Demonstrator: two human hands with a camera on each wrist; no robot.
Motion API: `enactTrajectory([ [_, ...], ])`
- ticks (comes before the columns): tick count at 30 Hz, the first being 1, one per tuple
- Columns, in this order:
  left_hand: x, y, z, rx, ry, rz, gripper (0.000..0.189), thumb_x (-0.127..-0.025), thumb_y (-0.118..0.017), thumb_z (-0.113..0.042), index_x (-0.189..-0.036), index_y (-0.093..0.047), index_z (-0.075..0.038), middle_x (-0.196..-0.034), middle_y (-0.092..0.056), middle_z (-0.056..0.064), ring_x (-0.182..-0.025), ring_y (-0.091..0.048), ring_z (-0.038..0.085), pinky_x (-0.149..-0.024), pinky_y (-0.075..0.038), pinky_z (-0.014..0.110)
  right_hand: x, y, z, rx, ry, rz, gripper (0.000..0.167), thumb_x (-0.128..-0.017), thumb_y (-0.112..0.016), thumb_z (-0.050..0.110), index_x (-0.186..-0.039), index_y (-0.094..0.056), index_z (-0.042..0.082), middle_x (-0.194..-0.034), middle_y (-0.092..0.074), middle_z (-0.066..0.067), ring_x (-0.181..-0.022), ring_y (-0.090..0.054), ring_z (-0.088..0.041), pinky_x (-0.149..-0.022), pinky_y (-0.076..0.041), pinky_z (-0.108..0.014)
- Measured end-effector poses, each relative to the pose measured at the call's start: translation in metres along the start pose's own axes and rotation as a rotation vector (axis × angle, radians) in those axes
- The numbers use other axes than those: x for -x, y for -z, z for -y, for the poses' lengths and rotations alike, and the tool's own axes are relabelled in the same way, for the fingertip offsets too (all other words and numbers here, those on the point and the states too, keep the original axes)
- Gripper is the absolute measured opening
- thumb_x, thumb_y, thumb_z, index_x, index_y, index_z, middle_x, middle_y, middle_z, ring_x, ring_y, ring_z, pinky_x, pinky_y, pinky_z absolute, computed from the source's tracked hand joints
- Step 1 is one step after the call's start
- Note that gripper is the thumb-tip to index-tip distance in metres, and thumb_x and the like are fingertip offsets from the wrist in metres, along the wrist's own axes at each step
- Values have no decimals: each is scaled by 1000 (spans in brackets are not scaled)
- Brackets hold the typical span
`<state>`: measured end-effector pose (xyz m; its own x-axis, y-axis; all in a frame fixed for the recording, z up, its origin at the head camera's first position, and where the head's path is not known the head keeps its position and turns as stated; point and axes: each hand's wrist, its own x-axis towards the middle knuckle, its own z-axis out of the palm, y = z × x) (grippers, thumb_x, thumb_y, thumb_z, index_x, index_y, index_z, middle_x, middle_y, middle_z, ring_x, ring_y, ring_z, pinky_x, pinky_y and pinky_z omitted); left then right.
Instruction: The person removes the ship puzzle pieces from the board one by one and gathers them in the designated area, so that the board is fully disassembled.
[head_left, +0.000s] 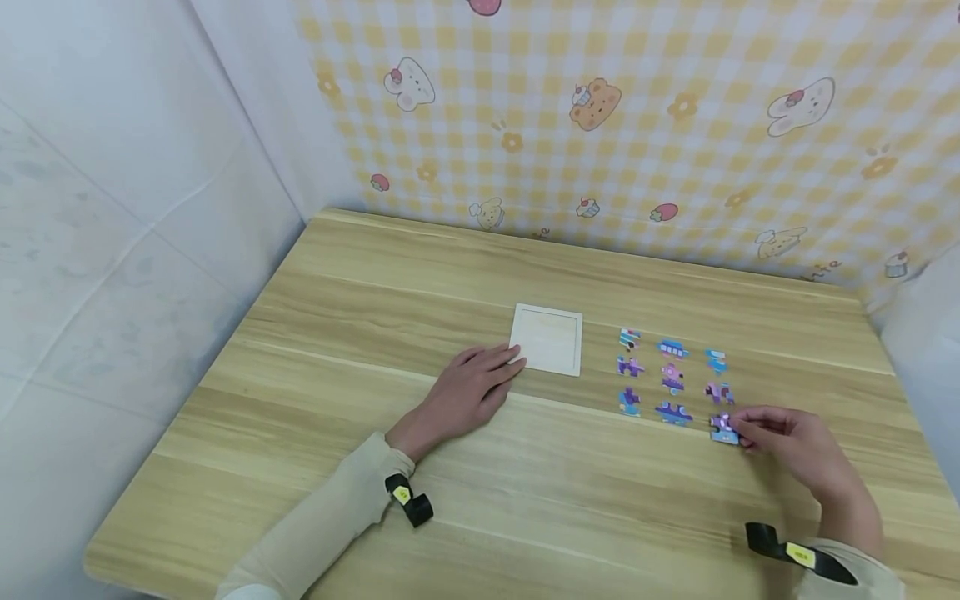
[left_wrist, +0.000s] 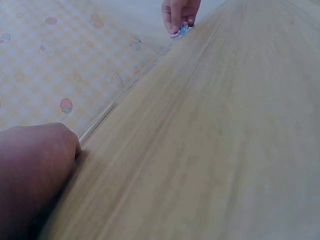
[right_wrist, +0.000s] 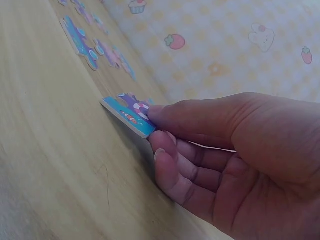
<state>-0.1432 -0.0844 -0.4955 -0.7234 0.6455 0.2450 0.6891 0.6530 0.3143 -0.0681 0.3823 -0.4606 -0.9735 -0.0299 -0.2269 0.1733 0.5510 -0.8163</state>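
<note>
Between thumb and fingers my right hand [head_left: 798,446] pinches a purple and blue jigsaw puzzle piece [right_wrist: 131,114], the front right one of the group. In the right wrist view the piece is tilted, its near edge raised over a shadow on the wood. My left hand [head_left: 474,390] lies flat with fingers extended, fingertips at the left edge of a square white puzzle frame [head_left: 550,339]. Several other puzzle pieces [head_left: 672,377] lie in spaced rows between the frame and my right hand, coloured purple, blue and pink.
All of this is on a light wooden table [head_left: 300,400]. A yellow checked cloth [head_left: 637,158] with cartoon prints hangs along the back edge, and a white covering [head_left: 135,217] stands at the left. Black straps [head_left: 798,553] circle both wrists.
</note>
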Motion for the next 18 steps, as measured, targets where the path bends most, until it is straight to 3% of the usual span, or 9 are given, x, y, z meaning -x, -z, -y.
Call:
enactTrajectory([
  [18, -1, -2, 1, -12, -10, -19, 42, -108, -51, -22, -149, -58, -14, -157, -50, 4, -147, -44, 20, -121, -33, 46, -2, 0, -7, 46, -11, -17, 31, -105, -61, 10, -121, -66, -17, -97, -70, 23, -82, -66, -1, -70, -61, -23],
])
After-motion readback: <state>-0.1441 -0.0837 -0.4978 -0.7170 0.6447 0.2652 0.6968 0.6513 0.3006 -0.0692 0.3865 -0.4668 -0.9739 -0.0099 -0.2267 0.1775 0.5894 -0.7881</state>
